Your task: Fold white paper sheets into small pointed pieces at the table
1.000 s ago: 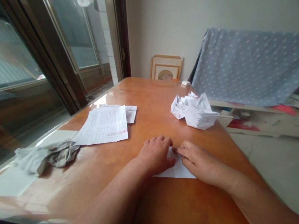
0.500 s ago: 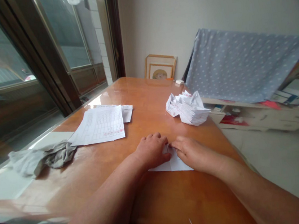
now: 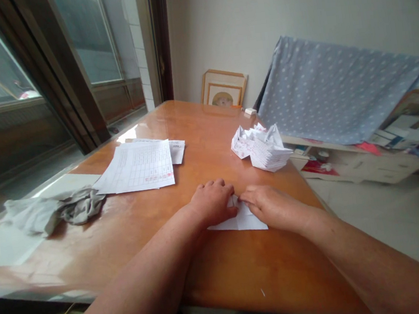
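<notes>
A folded white sheet of paper point(image 3: 242, 221) lies flat on the wooden table point(image 3: 223, 272) near its front edge, partly covered by both hands. My left hand point(image 3: 214, 203) grips its left and far part, with curled fingers at the far side and the thumb on top. On the right, the closed fingers of my right hand point(image 3: 264, 202) pinch the paper near its upper middle, close to the left thumb. Beyond the hands stands a cluster of folded paper pieces point(image 3: 264, 147), fanned and pointed, with print on them.
Printed sheets point(image 3: 140, 168) lie in a pile at the left, beside a crumpled grey cloth point(image 3: 81, 206). A small white object point(image 3: 250, 111) rests by the far edge. Past the table are a framed picture point(image 3: 223, 91) and a dotted blue cloth point(image 3: 339, 90) over a low cabinet.
The view has shifted slightly, so the table and things on it appear a little higher. Both hands stay on the paper in nearly the same pose.
</notes>
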`<state>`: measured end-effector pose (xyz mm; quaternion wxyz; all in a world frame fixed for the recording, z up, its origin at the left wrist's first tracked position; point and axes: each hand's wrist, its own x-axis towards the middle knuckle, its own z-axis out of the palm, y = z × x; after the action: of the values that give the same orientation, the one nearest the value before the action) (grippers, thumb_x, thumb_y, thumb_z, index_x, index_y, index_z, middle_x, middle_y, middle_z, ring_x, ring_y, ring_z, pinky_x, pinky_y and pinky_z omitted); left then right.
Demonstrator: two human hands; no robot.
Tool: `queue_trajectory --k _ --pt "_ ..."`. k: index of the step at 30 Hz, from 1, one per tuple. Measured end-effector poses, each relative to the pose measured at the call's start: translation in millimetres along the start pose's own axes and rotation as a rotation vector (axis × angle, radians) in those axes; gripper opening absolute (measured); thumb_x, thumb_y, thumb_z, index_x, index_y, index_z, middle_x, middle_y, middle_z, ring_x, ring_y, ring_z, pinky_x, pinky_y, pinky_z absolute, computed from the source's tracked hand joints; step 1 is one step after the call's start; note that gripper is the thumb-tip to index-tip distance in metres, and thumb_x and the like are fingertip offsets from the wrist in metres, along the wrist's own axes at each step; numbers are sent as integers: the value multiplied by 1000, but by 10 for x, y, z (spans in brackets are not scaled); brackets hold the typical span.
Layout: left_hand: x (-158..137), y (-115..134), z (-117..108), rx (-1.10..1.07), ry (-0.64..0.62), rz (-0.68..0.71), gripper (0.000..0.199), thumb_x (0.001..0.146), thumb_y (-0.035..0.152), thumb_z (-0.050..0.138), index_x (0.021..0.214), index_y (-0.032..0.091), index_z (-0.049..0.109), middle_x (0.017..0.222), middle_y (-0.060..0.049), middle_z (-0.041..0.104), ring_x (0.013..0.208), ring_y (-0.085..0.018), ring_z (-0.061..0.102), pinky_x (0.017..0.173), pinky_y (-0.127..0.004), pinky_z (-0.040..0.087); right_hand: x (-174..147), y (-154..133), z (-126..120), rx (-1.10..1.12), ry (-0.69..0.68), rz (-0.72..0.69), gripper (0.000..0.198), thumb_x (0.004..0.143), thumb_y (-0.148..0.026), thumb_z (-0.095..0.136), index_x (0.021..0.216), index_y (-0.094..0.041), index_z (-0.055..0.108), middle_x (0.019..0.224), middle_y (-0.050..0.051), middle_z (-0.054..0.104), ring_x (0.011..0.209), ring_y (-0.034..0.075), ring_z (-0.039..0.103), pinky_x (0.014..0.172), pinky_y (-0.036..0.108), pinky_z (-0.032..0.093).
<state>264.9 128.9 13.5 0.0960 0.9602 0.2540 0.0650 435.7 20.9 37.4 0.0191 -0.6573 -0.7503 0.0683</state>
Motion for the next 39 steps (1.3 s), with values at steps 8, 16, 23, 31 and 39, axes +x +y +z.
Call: queue_trajectory --k 8,16,23,31,39 --pt "14 -17 3 -10 -8 2 42 80 50 64 116 28 64 115 -9 60 105 -31 61 89 -46 50 -144 83 -25 12 -35 -41 28 97 -20 47 109 -22 72 97 7 67 91 19 62 81 27 44" --pt "18 -7 -22 -16 -26 -13 41 79 50 63 113 28 64 117 -9 60 107 -31 61 91 -46 49 -313 31 -101 -23 -48 -5 29 100 -22 45 102 -21 73 92 6 66 85 18 61 76 27 43" --pt "21 -7 -42 -33 -40 -11 41 80 51 63 114 28 64 118 -9 60 107 -31 61 91 -46 50 -412 29 -145 -85 -71 -30 26 98 -20 47 100 -21 73 93 6 66 86 19 61 77 28 42" --pt "17 -5 -46 -36 -51 -13 41 80 49 64 115 28 64 119 -9 60 109 -31 61 92 -45 49 -510 95 -93 -72 -57 -66 27 97 -16 48 105 -22 72 99 7 68 93 20 62 83 30 45" --pt "14 -8 -50 -37 -52 -15 40 80 50 64 114 28 64 119 -9 60 109 -31 61 91 -44 49 -639 90 -42 -45 -20 -42 29 98 -16 46 112 -22 70 102 8 68 95 21 62 86 32 48"
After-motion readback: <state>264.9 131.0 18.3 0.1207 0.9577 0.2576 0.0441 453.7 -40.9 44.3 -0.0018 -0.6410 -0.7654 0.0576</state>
